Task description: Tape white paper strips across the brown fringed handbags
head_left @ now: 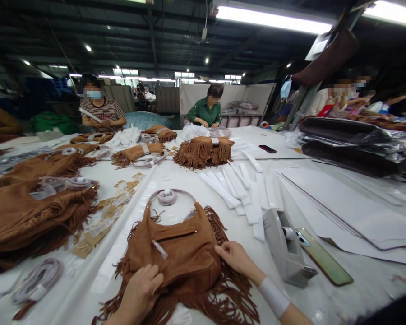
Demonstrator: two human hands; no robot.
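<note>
A brown suede handbag with long fringe lies flat before me, its handle pointing away. It has a zipped pocket, and a wrapped pull hangs from the zip. At the bag's lower left, my left hand is closed with its fingers curled on the suede. My right hand pinches the right side edge, near the fringe. Inside the handle's loop sits a coiled, wrapped strap. The bag's underside is hidden.
Right of the bag stand a grey tape dispenser and a green phone. White strips and large paper sheets lie beyond. More fringed bags and paper tags cover the left. Co-workers stand across the table.
</note>
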